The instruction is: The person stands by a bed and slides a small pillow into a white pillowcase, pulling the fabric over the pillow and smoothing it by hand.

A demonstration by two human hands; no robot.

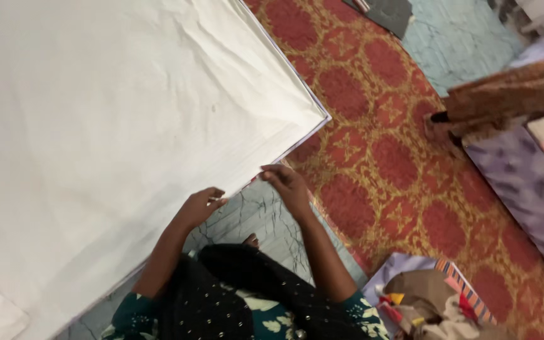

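A large white cloth (114, 126) is spread flat on the floor and fills the left and middle of the view. Its near edge runs diagonally past both my hands. My left hand (199, 204) pinches that edge with fingers closed on it. A short way to the right, my right hand (288, 182) grips the same edge, close to the cloth's pointed corner (322, 116). A thin purple layer shows under the edge. My dark dotted clothing (240, 296) lies below.
A red and gold patterned carpet (379, 151) stretches to the right. A pale marbled mat (266, 220) lies under my hands. A pile of coloured fabric scraps (429, 305) sits at lower right. A purple cloth (530, 189) and a brown patterned cloth (505, 97) lie at far right.
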